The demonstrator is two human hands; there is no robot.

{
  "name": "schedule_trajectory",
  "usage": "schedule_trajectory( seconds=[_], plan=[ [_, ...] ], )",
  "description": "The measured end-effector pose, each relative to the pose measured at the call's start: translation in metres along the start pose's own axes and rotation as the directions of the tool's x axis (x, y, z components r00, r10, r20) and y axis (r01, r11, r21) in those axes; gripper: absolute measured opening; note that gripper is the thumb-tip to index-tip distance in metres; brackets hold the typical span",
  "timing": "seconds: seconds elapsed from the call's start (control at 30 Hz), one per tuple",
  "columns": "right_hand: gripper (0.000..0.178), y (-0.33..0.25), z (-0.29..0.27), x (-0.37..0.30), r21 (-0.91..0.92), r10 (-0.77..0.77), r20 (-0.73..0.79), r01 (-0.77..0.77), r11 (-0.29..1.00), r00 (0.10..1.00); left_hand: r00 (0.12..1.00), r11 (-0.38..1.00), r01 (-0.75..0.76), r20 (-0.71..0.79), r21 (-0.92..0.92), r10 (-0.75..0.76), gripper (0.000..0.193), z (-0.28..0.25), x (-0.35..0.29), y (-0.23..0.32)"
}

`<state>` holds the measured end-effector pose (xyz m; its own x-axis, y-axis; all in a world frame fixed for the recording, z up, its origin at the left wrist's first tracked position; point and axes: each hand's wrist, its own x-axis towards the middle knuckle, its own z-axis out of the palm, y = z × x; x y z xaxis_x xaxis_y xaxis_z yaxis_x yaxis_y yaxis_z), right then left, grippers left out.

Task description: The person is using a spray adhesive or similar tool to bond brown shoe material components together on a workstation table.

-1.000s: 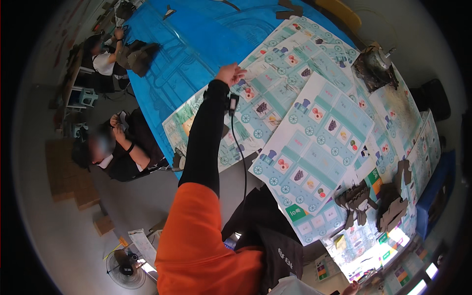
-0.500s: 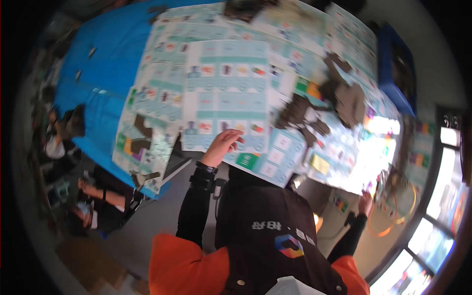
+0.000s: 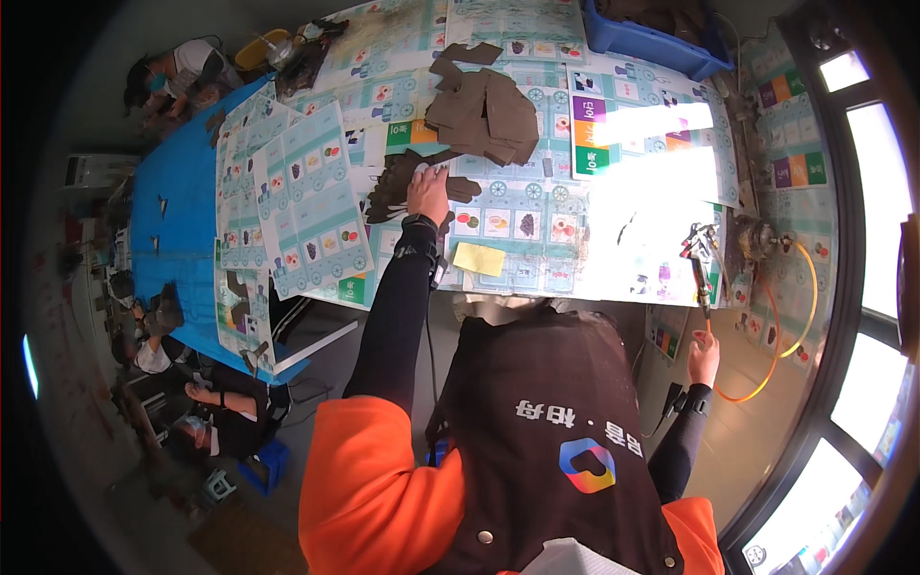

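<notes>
We see dark-brown, flat, narrow pieces fanned in an overlapping heap on printed sheets, our left hand over their right side; whether it grips any, we cannot tell. Beyond lies a larger brown pile. Our right hand clasps a metallic spray gun low down.

- Brown pieces partly hidden under left hand; fingertip contact unclear.
- Right hand: grip on orange hose too small to tell.
- Blue bin: cut by top edge.
</notes>
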<state>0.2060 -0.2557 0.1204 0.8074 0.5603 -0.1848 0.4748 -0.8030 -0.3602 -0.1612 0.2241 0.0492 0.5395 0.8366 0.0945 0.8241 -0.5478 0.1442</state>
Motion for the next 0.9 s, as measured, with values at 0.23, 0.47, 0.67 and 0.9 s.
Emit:
schedule_trajectory(
  seconds=[0.23,0.47,0.67,0.9],
  plan=[
    [0.019,0.039,-0.029,0.014,0.03,0.032,-0.003,-0.031,0.999,0.999,0.961,0.976,-0.157,0.251,0.148,0.117,0.021,0.021,0.021,0.016],
    [0.022,0.04,-0.016,0.044,0.097,-0.171,0.095,0.162,0.982,0.981,0.999,1.0,-0.007,0.047,0.016,0.006,0.023,0.001,0.014,0.007],
    [0.024,0.011,0.002,0.067,0.158,-0.019,0.137,-0.003,0.987,0.99,0.906,0.928,0.214,-0.294,-0.305,-0.305,0.015,-0.062,-0.018,0.023],
    [0.023,-0.017,0.016,0.085,0.058,-0.255,0.138,0.249,0.967,0.957,0.767,-0.085,0.634,0.639,-0.768,-0.052,0.033,-0.097,-0.06,0.058]
  ],
)
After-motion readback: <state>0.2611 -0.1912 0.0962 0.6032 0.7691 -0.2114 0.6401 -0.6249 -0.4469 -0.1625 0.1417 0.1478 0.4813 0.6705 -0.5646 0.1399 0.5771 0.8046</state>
